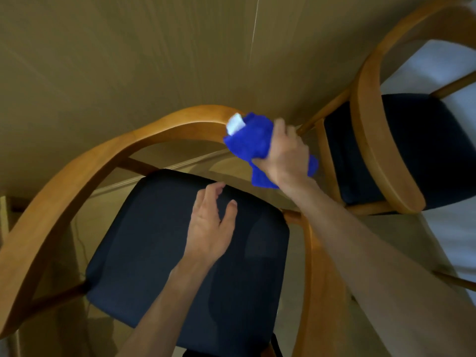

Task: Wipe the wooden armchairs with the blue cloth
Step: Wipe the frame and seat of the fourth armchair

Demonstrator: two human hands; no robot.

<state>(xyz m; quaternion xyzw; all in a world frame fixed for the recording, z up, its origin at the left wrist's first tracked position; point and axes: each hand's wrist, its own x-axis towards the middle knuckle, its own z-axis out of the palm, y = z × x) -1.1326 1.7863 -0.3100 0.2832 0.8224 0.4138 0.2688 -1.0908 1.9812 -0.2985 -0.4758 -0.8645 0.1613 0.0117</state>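
The head view looks steeply down on two wooden armchairs standing side by side against a tan wall [128, 47]. The near chair [77, 173] fills the lower half of the picture: its curved wooden back rail sweeps from the lower left edge up and across to the middle, and its dark blue seat [144, 253] lies below that rail. The right hand [286, 153] reaches forward from the lower right with the arm bare, and its fingers are curled round the blue cloth [247, 140], gripping it in a bunch. The cloth is pressed on the top of the near chair's back rail at its right end, close to the wall; a loose flap of it hangs below the wrist, and a small white tag [235, 124] sticks out of the bunch on the upper left. The left hand [211, 225] hangs over the seat with its fingers relaxed and slightly spread, thumb apart, holding nothing; whether it touches the cushion cannot be told. The second chair [373, 130] stands to the right, its broad curved rail running from the upper right corner down toward the middle right, with its own dark seat [425, 150] inside the curve. A pale floor [438, 73] shows beyond and beneath that chair.
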